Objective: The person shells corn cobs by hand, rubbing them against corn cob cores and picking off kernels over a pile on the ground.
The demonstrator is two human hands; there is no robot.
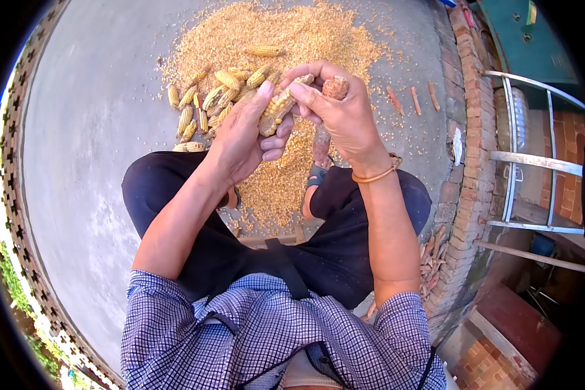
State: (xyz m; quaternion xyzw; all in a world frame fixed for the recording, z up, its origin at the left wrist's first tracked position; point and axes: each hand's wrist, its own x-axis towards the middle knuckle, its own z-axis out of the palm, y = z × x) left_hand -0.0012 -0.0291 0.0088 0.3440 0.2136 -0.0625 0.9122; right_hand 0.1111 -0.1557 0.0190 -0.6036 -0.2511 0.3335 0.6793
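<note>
My left hand (pixel 244 133) is closed around a partly shelled ear of corn (pixel 279 107), with yellow kernels along its middle. My right hand (pixel 351 120) grips a bare reddish corncob (pixel 335 87), whose lower end shows below the palm. The right thumb and fingers also press against the upper end of the ear. Beyond my left hand, several unshelled ears (pixel 227 79) lie heaped on a spread of loose kernels (pixel 292 32). One more ear (pixel 264 51) rests apart from the heap.
Bare cobs (pixel 416 101) lie on the concrete floor (pixel 91 130) to the right, with more cobs (pixel 432 260) beside my right knee. A low brick edge (pixel 471 130) runs along the right, next to a metal rail (pixel 536 159). My feet stand among the kernels.
</note>
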